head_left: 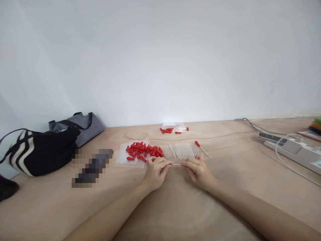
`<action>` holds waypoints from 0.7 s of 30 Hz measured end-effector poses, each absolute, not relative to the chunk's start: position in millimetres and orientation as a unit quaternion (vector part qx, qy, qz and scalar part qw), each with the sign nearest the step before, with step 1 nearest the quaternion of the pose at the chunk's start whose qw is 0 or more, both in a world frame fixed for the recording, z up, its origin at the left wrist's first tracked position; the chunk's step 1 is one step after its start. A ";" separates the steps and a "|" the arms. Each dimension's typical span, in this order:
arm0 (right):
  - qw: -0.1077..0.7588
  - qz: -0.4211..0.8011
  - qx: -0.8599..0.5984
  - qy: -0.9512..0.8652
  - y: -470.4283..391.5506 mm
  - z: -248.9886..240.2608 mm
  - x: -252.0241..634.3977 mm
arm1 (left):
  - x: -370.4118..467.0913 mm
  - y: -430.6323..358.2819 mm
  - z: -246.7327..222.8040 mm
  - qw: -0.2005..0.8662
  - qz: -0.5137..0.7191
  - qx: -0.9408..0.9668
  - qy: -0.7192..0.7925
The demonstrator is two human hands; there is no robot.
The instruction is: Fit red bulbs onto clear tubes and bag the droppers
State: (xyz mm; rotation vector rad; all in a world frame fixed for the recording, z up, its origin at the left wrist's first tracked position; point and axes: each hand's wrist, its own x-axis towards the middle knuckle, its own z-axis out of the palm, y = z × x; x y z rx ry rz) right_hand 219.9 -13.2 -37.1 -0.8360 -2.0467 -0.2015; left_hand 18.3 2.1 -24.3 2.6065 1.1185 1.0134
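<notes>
Striped bag (93,131) and black bag (54,152) at left, power strip (296,154) at right, red bulbs (140,150) heaped beside a row of slender tubes (179,151), left hand (155,173) and right hand (197,169), each grip pinching one red-ended clear tube (177,164) near that row, wooden table (165,214), white wall (160,60)

A slim clear tube (177,164) stretches crosswise between the left grip (155,171) and the right grip (197,169), pinched by both, red showing at its left end. Just beyond, pale tubes (179,151) lie side by side. Red bulbs (142,148) heap beyond the left grip; a red-capped tube (205,152) slants beyond the right.
</notes>
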 end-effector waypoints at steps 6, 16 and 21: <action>0.430 -0.166 -0.296 -0.837 -9.4 -35.5 223.7 | 19.2 0.9 -22.2 0.071 0.314 0.874 0.364; 0.388 -0.126 -0.331 -0.851 -13.7 -28.8 223.0 | 20.0 -1.8 -18.4 0.044 0.290 0.894 0.338; 0.356 0.001 -0.389 -0.849 -14.4 -26.5 219.1 | 19.8 -1.0 -20.3 0.030 0.300 0.895 0.328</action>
